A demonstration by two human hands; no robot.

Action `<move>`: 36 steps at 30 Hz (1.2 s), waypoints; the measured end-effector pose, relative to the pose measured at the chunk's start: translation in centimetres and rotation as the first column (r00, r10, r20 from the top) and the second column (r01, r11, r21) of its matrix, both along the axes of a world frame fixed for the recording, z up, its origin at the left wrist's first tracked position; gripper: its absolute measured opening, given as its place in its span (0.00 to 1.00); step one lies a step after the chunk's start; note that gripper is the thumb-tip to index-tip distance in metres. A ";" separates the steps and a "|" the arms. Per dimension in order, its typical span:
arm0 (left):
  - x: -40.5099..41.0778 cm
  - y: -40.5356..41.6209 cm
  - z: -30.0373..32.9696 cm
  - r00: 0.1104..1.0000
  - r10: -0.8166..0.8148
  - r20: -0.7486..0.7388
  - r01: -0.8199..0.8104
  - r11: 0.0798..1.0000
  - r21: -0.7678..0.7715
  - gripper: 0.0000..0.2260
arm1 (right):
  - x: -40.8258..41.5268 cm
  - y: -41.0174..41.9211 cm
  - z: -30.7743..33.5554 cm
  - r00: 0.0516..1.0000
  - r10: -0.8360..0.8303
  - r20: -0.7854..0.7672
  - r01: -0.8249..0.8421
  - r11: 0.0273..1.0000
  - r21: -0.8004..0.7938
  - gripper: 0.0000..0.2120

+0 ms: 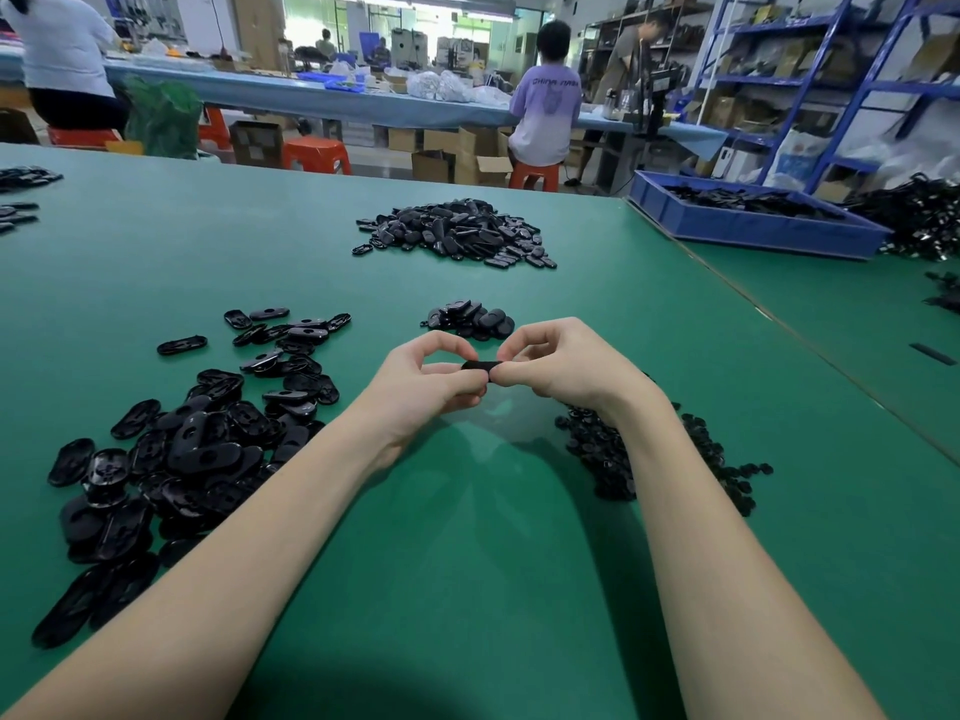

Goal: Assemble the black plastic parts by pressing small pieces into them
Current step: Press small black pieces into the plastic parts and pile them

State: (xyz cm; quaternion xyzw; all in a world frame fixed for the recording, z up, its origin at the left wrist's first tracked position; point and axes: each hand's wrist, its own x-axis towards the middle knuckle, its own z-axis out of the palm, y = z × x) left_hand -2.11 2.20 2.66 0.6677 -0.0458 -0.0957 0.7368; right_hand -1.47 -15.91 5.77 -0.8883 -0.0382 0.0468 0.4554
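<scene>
Both hands pinched it: the black oval part (482, 365) lay crosswise, left hand (427, 381) and right hand (558, 367) fingertips gripping opposite ends.

View: one wide-angle camera worn on the person's head.
Facing: forward and down across the green table (467, 563).
Nearness: close; both forearms enter from the near edge, hands meeting mid-frame.
Reach: far workbench (311, 98) and right-hand shelving (810, 80) remain visible.
Shared: no second view.

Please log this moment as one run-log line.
left hand: holds black part | right hand: pinches its end | above green table
</scene>
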 end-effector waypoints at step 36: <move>2.1 1.5 -2.0 0.792 -0.176 0.584 -0.335 0.675 0.657 0.06 | 0.3 -0.8 -1.1 0.995 -0.069 -0.070 0.080 0.984 0.161 0.06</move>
